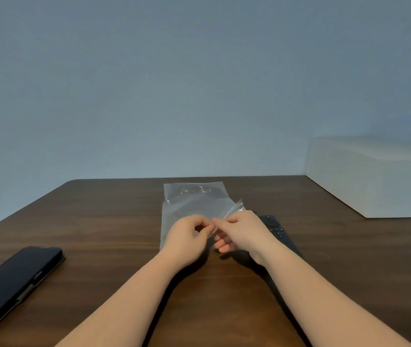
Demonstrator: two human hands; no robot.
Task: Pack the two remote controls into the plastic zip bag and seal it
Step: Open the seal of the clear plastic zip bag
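A clear plastic zip bag (pixel 194 204) lies flat on the brown table (pixel 99 221), its near edge lifted. My left hand (pixel 187 239) and my right hand (pixel 242 234) meet at that near edge, each pinching the film between thumb and fingers. A black remote control (pixel 275 227) with a round pad and small buttons lies just right of the bag, partly under my right wrist. I cannot make out a second remote; it may be hidden by my hands. The bag looks empty.
A long black case-like object (pixel 14 279) lies at the table's near left. A white box (pixel 374 176) stands at the back right against the pale wall. The table's far edge runs just behind the bag.
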